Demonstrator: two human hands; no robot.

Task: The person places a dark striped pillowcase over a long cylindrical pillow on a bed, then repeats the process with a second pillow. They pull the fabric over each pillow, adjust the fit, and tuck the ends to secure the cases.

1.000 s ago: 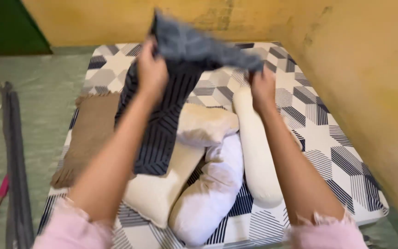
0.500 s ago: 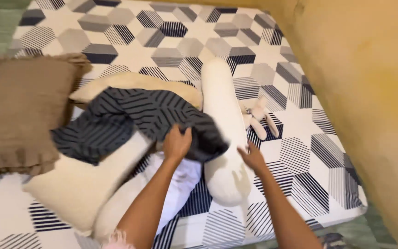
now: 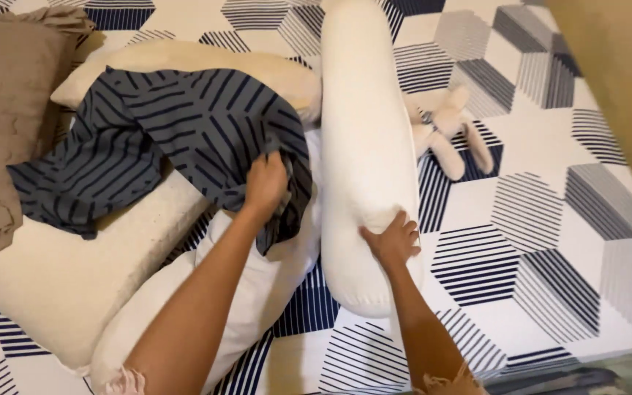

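Observation:
My left hand grips a fold of a dark grey striped cloth that lies spread over the pillows on the bed. My right hand presses on the lower part of a long white bolster, fingers curled into its side. The bolster lies lengthwise down the middle of the mattress, which has a geometric grey, navy and white sheet. Under the cloth lie a cream pillow and a white pillow.
A brown ruffled cushion rests at the left. A small white soft toy lies right of the bolster. A yellow wall runs along the bed's right side. Another cream pillow lies behind the cloth.
The striped cloth came down from the air onto the pillows. My left hand stays closed on it; my right hand let go of it and moved onto the bolster. The view moved closer.

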